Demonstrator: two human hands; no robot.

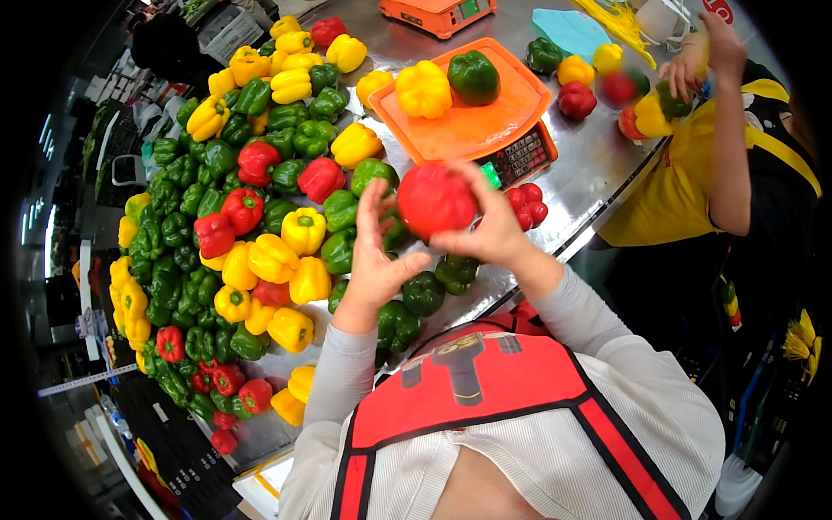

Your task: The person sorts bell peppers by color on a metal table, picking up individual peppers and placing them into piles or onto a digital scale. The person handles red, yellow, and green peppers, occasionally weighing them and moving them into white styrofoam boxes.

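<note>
A red bell pepper (435, 200), slightly blurred, is gripped in my right hand (491, 224) just in front of the orange scale. My left hand (383, 250) is to its left, fingers apart and holding nothing, above green peppers. On the scale's orange tray (481, 140) rest a yellow bell pepper (423, 89) and a green bell pepper (474, 77). The scale's keypad (520, 156) and lit display face me. Several small red peppers (528, 205) lie right of my right hand. Dark green peppers (424, 294) sit below my hands, near the table edge.
A large heap of green, yellow and red peppers (175, 227) covers the left of the metal table (604, 169). Another orange scale (439, 14) stands at the back. At right, a co-worker in yellow (676, 188) handles peppers beside yellow ties (614, 26) and a light-blue sheet (572, 32).
</note>
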